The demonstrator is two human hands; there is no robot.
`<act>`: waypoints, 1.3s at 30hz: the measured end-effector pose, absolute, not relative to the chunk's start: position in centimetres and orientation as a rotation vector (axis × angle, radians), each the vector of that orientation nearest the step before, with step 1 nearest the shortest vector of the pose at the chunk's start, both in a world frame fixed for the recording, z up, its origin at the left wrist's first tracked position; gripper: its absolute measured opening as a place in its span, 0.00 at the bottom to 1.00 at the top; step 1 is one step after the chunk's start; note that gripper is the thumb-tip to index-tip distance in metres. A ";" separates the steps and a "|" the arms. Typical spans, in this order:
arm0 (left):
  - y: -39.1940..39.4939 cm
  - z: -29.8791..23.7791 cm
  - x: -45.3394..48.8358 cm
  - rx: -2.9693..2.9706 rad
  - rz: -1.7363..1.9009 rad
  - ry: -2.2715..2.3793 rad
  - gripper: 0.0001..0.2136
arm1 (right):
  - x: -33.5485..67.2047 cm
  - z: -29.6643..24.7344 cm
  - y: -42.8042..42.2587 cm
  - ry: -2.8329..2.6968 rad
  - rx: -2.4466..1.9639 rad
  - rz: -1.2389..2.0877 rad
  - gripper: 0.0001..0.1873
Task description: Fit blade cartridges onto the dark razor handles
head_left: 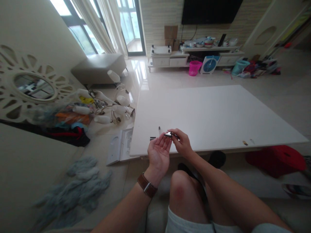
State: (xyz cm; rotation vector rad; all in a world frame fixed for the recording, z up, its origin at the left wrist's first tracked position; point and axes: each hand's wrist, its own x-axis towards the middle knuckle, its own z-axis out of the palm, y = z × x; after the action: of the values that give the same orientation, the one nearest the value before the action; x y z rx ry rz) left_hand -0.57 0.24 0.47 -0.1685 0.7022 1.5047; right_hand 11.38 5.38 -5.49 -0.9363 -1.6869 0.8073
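My right hand [181,141] pinches a small black-and-silver tool [169,134], which looks like a nail clipper, over the near left part of the white table [206,113]. My left hand [160,151] is palm up, with its fingers stretched out and their tips at the tool. Whether the left fingertips also bear some of its weight is too small to tell. Just beyond the left fingers lies a slim white stick with a dark end [159,129]. A small black piece [153,138] rests on the table beside them, partly hidden by the hand.
A small tan item [245,142] lies near the table's right front edge. Left of the table are a white open box [119,147], a lamp with several white shades [119,110] and grey fluffy cloth [82,187]. A red stool [277,160] stands at right, partly under the tabletop.
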 end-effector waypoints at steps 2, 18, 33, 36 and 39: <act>0.3 0.5 -0.5 -0.169 1.502 0.718 0.09 | 11.4 -5.3 5.3 -1.719 -0.926 0.777 0.12; 0.5 0.5 -0.3 -0.193 1.502 0.789 0.06 | 12.0 -5.7 5.5 -1.901 -0.921 0.622 0.15; 0.5 0.6 -0.3 -0.251 1.500 0.822 0.08 | 11.9 -5.6 5.5 -1.968 -0.915 0.575 0.16; 0.6 0.5 -0.3 -0.254 1.500 0.824 0.08 | 12.0 -5.5 5.4 -1.983 -0.932 0.563 0.16; 0.6 0.3 -0.3 -0.248 1.497 0.839 0.07 | 12.0 -5.4 5.4 -2.005 -0.953 0.547 0.16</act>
State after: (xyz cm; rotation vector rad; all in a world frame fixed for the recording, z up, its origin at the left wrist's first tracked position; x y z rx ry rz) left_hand -0.28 0.64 0.33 -0.2478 0.8391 1.4970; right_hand 12.00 5.37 -5.43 -0.9528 -2.0049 0.5465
